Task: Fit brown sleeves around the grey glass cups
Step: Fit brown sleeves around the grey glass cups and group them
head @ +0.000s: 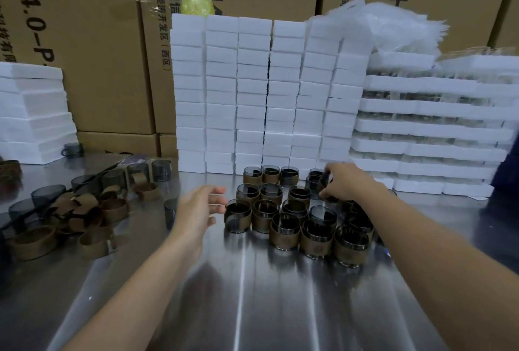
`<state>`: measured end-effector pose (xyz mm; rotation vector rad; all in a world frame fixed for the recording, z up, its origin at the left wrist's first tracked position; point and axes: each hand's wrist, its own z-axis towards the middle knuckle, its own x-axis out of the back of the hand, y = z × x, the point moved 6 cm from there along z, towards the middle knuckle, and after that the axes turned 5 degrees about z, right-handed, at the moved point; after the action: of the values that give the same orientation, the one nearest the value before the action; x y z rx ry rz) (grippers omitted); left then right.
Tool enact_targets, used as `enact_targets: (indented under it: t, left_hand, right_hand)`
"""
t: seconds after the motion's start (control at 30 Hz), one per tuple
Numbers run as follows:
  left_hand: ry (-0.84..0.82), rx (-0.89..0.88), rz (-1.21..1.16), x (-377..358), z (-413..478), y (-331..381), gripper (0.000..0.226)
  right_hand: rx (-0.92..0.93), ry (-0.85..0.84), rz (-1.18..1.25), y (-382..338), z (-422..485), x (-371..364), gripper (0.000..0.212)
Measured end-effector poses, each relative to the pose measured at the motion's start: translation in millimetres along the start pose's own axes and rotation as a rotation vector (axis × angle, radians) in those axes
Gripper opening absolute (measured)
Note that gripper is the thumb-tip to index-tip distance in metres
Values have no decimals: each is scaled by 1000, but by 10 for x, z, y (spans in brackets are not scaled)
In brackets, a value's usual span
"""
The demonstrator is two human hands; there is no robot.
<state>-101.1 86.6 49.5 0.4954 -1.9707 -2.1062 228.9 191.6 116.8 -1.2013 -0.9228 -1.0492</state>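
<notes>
Cups (284, 234) sleeved, clustered | left hand (200, 207) spread, empty | right hand (346, 182) grips grey cup (323, 182)

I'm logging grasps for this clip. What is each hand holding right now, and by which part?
The right hand grips a grey glass cup around its side. The left hand is open and holds nothing.

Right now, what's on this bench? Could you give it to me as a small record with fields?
Surface: shiny steel table
Finished: cluster of sleeved grey glass cups, centre
Waiting: bare grey glass cups and loose brown sleeves, left side
Left hand: open, empty, beside the cluster
Right hand: curled round a dark grey glass cup at the cluster's far right; its sleeve can't be seen
Behind: stacked white foam blocks, brown cardboard boxes
</notes>
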Motion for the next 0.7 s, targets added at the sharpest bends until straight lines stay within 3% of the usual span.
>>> enact_targets:
  t: [0.13, 0.23, 0.33, 0.5, 0.7]
  left_hand:
    - [220, -132, -30, 254, 69, 46, 28]
    - [289, -195, -36, 332, 78, 61, 29]
    - [339, -220, -53, 374, 96, 72, 30]
    - [368, -270, -133, 375, 103, 159, 32]
    - [299, -296, -80, 259, 61, 153, 30]
  right_hand:
    - [-37, -61, -53, 112, 188, -197, 64]
    - [-49, -127, -97, 153, 282, -313, 67]
    - [-76, -204, -149, 166, 387, -330, 56]
    - [-19, -105, -110, 25, 616, -164, 30]
    - [13, -58, -245, -37, 740, -439, 26]
